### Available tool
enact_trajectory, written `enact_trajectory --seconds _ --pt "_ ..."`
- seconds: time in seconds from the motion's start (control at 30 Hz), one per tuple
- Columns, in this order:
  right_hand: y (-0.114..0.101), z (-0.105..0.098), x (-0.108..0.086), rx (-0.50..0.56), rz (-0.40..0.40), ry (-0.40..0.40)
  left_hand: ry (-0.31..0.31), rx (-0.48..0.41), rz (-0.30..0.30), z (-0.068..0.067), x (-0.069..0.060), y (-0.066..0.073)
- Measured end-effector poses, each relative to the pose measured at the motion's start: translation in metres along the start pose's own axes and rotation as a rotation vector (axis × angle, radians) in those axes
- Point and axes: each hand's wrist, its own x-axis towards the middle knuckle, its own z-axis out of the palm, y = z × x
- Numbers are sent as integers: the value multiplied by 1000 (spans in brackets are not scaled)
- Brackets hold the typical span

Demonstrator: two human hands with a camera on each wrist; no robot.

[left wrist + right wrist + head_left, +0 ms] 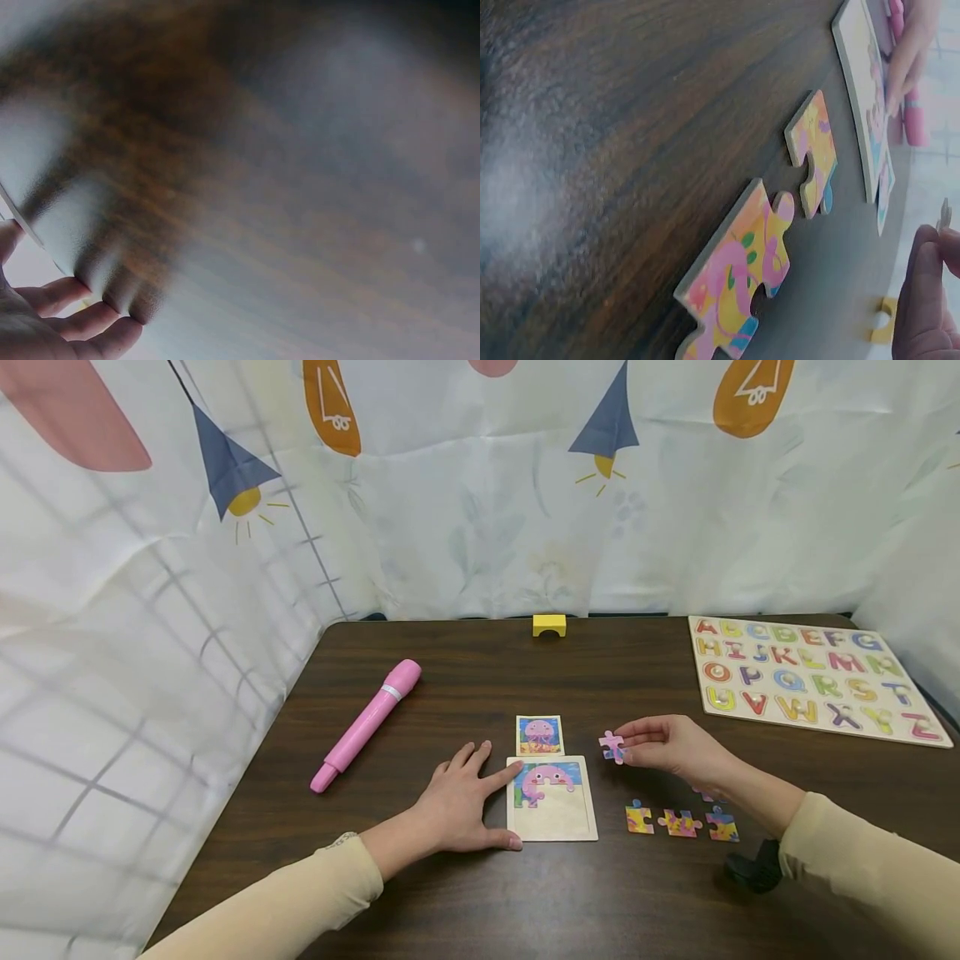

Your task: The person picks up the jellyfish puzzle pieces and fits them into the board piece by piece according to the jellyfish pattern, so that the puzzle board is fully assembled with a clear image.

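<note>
My left hand [463, 806] lies spread on the table, its index finger and thumb at the left edge of a wooden puzzle board [558, 823]. The top part of the board holds fitted pieces of a pink jellyfish [545, 774]; its lower part is bare wood. Between right thumb and fingers, my right hand [678, 750] pinches a pink and blue puzzle piece [612, 747], held right of the board. Below that hand lie loose yellow pieces [680, 823] and a blue-tabbed one [722, 827]. Another piece [707, 796] is partly hidden by the right wrist.
A small jellyfish picture card [539, 735] touches the board's top edge. To the left lies a pink marker-shaped stick [366, 727]. A yellow arch block [549, 626] stands at the back edge, and an alphabet peg board [817, 681] lies at the back right.
</note>
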Motion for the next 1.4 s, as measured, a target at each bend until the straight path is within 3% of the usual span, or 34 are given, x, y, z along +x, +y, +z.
enact_trajectory --seconds 0.23,0.47,0.77,1.13,1.4 --pt "-10 17 3 -159 -73 6 8 3 6 0 0 -1" --pt "-18 48 13 -267 -149 -54 3 5 -2 -1 1 -1" --pt "-23 76 19 -328 -144 -79 11 -2 4 -1 1 0" --pt "-25 87 19 -409 -166 -39 19 3 6 1 0 -1" --pt "-32 94 17 -439 -124 -24 28 -2 13 2 -1 -1"
